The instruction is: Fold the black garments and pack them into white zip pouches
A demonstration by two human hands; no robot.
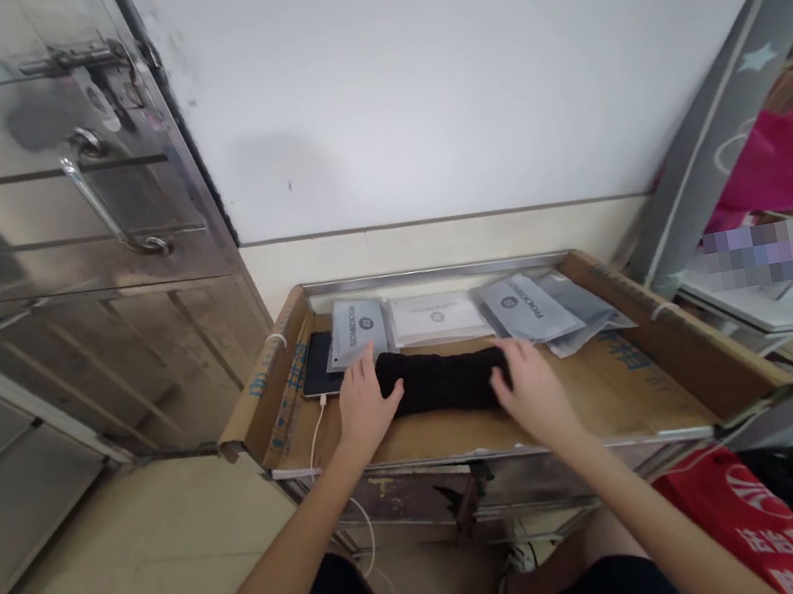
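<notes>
A folded piece of black fabric [445, 380] lies lengthwise across the cardboard-lined tabletop in front of me. Its left end is gripped by my left hand [369, 401], with the thumb on the near side and the fingers on the far side. My right hand [533, 384] grips the right end in the same way, its fingers curled over the edge. Just behind the fabric lie a grey printed packet [363, 328], a white packet [438, 318] in clear plastic, and another grey printed packet [531, 305].
A dark tablet-like device [317, 366] with a white cable [314, 438] lies at the left. Cardboard walls [677, 336] edge the table. A metal door [45, 194] stands left, a grey post [704, 93] right. A red bag [744, 513] is at lower right.
</notes>
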